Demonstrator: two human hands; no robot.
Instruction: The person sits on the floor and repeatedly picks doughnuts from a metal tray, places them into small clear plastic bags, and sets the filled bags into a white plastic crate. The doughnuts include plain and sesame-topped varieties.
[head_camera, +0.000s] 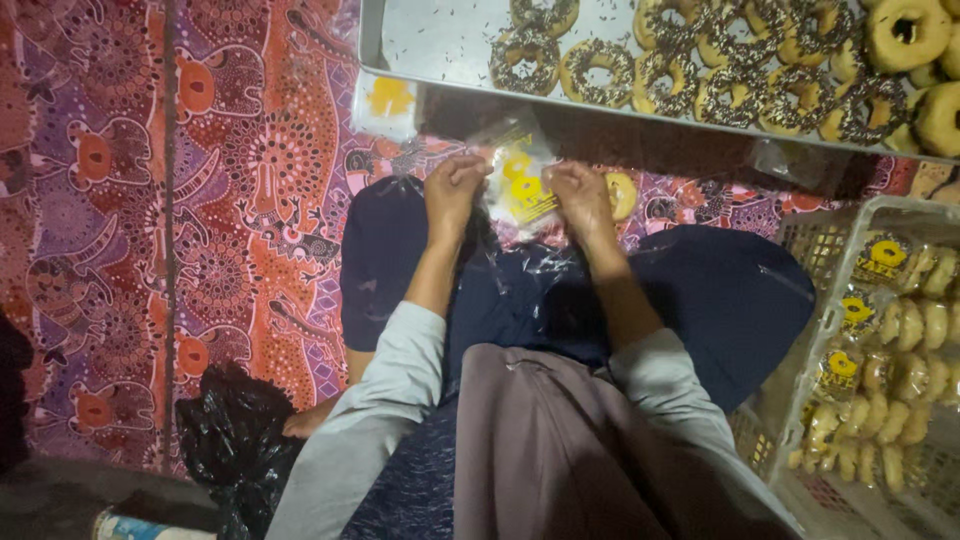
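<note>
I'm pinching a clear yellow-print bag (520, 180) with left hand (455, 190) and right hand (580, 195), crate (800, 260) part-filled, tray (440, 40) of sprinkled donuts (690, 70) left.

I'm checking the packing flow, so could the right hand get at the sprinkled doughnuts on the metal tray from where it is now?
Probably yes. The right hand sits just below the metal tray, and nothing stands between it and the sprinkled doughnuts. But it is pinching the clear plastic bag.

A small clear plastic bag (520, 180) with a yellow printed label is held up between the left hand (455, 190) and the right hand (580, 195), crinkled, above the lap.
</note>
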